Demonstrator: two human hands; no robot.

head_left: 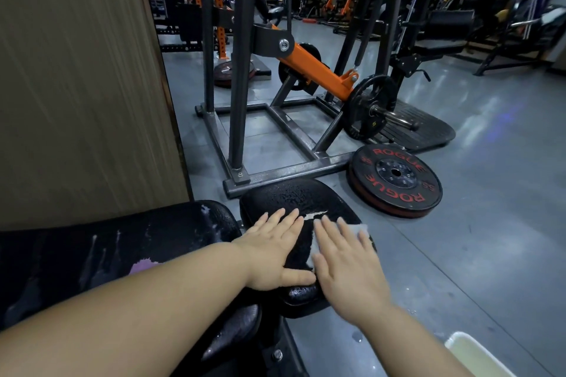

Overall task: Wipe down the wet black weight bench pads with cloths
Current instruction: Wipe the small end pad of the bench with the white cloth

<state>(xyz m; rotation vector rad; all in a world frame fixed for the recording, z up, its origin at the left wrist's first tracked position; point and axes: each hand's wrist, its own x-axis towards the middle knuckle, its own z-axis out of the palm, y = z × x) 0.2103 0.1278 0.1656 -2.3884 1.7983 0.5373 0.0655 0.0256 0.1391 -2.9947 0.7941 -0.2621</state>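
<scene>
pad (294,196) wet, likely slick | cloth (363,229) limp, lies on it under right grip (346,266), fingers straight | left grip (275,251) flat on pad | I'd press, not pinch

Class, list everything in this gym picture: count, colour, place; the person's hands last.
Seat pad: one, black, wet, centre.
Long pad: one, black, streaked, lower left.
Cloth: one, white, on seat pad's right side.
Bumper plate: one, black with red lettering, on floor, right of seat pad.
Machine: one, orange and dark grey, behind the pads.
Loaded plate: one, black, on machine.
Panel: one, brown, left.
Tub: one, whitish, bottom right corner.
Left hand: flat on seat pad.
Right hand: flat, pressing cloth.
</scene>
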